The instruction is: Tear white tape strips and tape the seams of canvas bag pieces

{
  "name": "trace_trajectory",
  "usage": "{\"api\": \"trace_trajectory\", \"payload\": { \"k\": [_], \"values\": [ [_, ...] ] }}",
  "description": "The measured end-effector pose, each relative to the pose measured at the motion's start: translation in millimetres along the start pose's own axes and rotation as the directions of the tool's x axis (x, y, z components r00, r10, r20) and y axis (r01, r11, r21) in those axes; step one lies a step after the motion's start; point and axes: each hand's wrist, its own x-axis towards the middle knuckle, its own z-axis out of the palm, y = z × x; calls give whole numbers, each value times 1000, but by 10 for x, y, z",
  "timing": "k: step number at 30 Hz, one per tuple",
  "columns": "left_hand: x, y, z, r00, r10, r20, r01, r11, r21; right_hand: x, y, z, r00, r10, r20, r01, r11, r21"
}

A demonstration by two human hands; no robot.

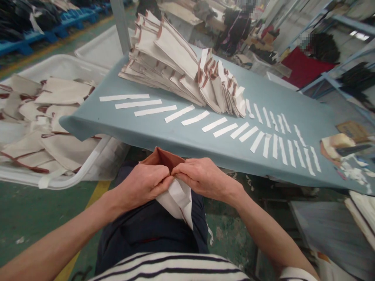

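Note:
Both my hands meet over my lap, just below the near edge of a blue-grey table (187, 140). My left hand (143, 183) and my right hand (202, 177) are closed, pinching a cream cloth bag (175, 197) with a brown lining that folds up between the thumbs. The bag's white part hangs down onto my dark trousers. On the table, a fanned pile of similar cream bags with brown trim (178, 66) lies at the back. Several white strips (249, 133) lie in a row along the front of the table.
A white tub (67, 177) at my left holds several cream bags. Another white tub (99, 48) stands behind it. Printed papers (345, 150) lie at the table's right end. People work at the far back (234, 27). Blue shelving stands at the right.

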Motion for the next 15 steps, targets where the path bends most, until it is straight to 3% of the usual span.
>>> {"api": "trace_trajectory", "payload": {
  "k": [2,8,12,15],
  "values": [
    [-15,-61,69,1000,4,-30,-4,1000,-23,12,27,26,1000,12,21,-13,1000,28],
    [95,-182,-5,993,-79,89,100,960,-262,119,213,53,1000,18,3,-19,984,175],
    [150,-151,-70,994,-81,74,94,978,-187,189,374,23,999,33,-25,-21,921,389],
    [55,-82,-59,998,-60,14,61,990,-125,131,436,22,994,67,-85,-21,891,453]
  ]
}}
